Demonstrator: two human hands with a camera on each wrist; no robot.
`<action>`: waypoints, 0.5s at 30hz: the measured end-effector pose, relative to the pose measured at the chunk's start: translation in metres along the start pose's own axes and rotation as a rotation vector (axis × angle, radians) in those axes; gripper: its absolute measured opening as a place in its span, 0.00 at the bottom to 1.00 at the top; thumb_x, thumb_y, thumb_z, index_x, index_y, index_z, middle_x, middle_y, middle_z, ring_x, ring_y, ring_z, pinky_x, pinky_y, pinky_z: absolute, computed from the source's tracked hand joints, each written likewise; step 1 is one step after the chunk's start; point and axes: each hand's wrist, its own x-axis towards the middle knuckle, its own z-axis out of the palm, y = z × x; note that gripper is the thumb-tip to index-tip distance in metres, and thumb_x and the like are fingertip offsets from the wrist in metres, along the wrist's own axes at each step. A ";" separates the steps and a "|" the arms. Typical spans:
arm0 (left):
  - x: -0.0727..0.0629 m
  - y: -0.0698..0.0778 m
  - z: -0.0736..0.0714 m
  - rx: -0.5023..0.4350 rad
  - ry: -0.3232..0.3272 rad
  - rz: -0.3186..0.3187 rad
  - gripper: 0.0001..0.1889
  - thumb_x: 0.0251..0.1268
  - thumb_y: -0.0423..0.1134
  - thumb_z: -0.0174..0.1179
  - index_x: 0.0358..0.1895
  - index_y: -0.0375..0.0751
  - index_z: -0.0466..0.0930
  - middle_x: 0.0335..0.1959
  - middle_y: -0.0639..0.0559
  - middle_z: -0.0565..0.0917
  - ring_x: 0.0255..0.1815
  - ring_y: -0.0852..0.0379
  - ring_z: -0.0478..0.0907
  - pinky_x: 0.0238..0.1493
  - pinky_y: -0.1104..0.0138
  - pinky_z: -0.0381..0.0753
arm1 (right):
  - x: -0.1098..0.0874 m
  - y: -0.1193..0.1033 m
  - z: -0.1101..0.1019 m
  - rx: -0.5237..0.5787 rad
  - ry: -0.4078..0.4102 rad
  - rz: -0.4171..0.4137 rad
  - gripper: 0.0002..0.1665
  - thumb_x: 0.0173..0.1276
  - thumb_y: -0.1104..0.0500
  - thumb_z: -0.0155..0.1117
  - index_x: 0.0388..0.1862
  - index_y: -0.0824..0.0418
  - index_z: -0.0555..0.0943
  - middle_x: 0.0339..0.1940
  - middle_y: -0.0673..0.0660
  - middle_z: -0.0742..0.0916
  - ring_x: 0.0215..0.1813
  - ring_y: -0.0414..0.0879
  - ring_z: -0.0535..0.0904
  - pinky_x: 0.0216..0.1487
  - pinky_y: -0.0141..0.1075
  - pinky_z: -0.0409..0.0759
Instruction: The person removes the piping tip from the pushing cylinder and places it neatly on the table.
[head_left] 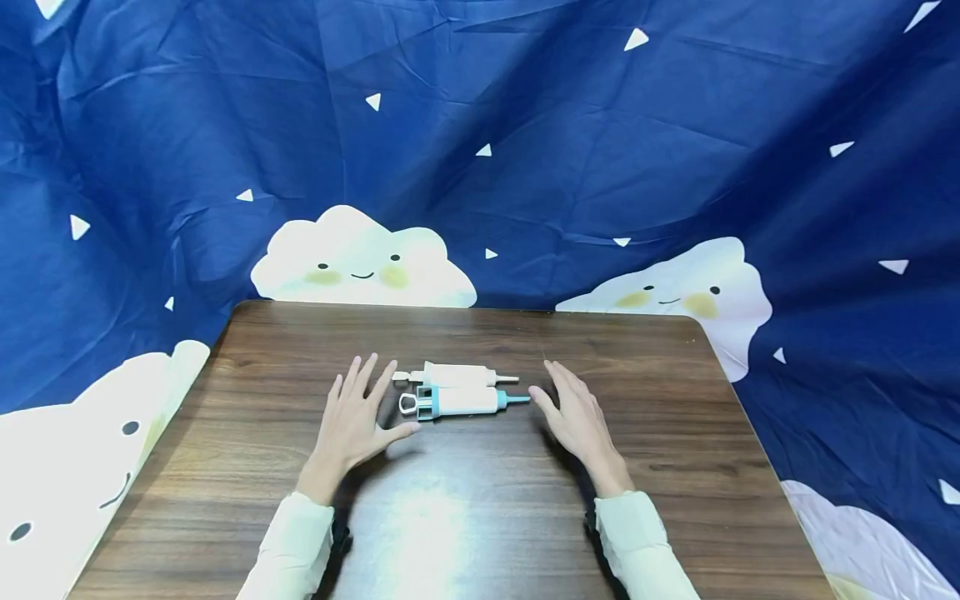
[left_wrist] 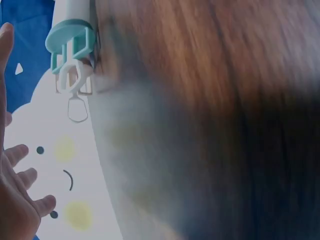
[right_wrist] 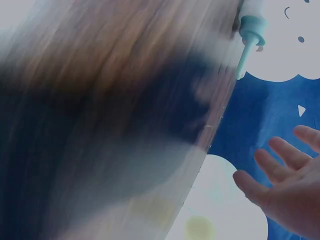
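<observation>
You are holding your left hand (head_left: 350, 423) and right hand (head_left: 578, 419) with fingers extended. A blue-trimmed syringe (head_left: 468, 401) (alongside a white syringe (head_left: 459, 376)) is lying between them

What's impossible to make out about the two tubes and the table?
Teal-trimmed tube: barrel cut off by the top edge, both wrist views.
White tube: near side partly hidden by the teal-trimmed one, head view.
Table: near end cut off by bottom edge, head view.
</observation>
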 end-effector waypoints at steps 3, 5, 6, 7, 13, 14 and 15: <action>0.001 0.002 0.007 -0.016 0.011 -0.001 0.58 0.49 0.80 0.60 0.80 0.51 0.59 0.80 0.40 0.58 0.79 0.35 0.51 0.72 0.35 0.54 | 0.001 -0.002 0.005 0.054 -0.006 0.012 0.41 0.79 0.33 0.46 0.80 0.57 0.63 0.78 0.63 0.68 0.77 0.61 0.60 0.73 0.60 0.60; 0.001 0.004 0.011 -0.031 0.021 -0.007 0.57 0.48 0.80 0.61 0.79 0.50 0.60 0.79 0.40 0.59 0.79 0.34 0.52 0.71 0.35 0.55 | 0.002 -0.003 0.010 0.088 -0.005 0.016 0.40 0.79 0.35 0.48 0.79 0.57 0.64 0.77 0.62 0.69 0.77 0.61 0.61 0.73 0.59 0.60; 0.000 0.005 0.013 -0.042 0.028 -0.010 0.57 0.48 0.79 0.62 0.79 0.49 0.61 0.79 0.40 0.59 0.79 0.34 0.52 0.71 0.35 0.55 | 0.003 -0.004 0.013 0.103 -0.004 0.017 0.39 0.80 0.36 0.49 0.79 0.57 0.65 0.77 0.62 0.69 0.77 0.60 0.61 0.73 0.59 0.61; 0.000 0.006 0.014 -0.050 0.033 -0.012 0.57 0.48 0.79 0.62 0.79 0.49 0.61 0.79 0.40 0.60 0.78 0.34 0.53 0.71 0.35 0.55 | 0.004 -0.005 0.016 0.116 -0.004 0.014 0.38 0.80 0.38 0.50 0.78 0.58 0.66 0.77 0.62 0.70 0.77 0.61 0.62 0.73 0.59 0.61; 0.002 0.013 0.021 -0.113 0.075 -0.011 0.55 0.46 0.77 0.65 0.76 0.49 0.66 0.75 0.41 0.66 0.75 0.36 0.60 0.68 0.36 0.61 | 0.008 -0.008 0.030 0.163 -0.011 -0.014 0.37 0.79 0.36 0.51 0.74 0.59 0.71 0.72 0.60 0.75 0.74 0.59 0.67 0.71 0.57 0.64; 0.002 0.015 0.022 -0.122 0.080 -0.011 0.54 0.46 0.77 0.65 0.75 0.48 0.68 0.74 0.41 0.67 0.73 0.36 0.63 0.67 0.37 0.63 | 0.008 -0.008 0.031 0.171 -0.013 -0.016 0.38 0.78 0.35 0.51 0.74 0.59 0.72 0.71 0.60 0.77 0.73 0.58 0.69 0.70 0.57 0.66; 0.003 0.017 0.022 -0.131 0.084 -0.012 0.53 0.46 0.77 0.65 0.73 0.48 0.70 0.72 0.41 0.69 0.72 0.37 0.64 0.65 0.37 0.65 | 0.008 -0.008 0.032 0.180 -0.014 -0.017 0.37 0.78 0.35 0.52 0.73 0.59 0.73 0.69 0.59 0.77 0.71 0.57 0.70 0.69 0.56 0.68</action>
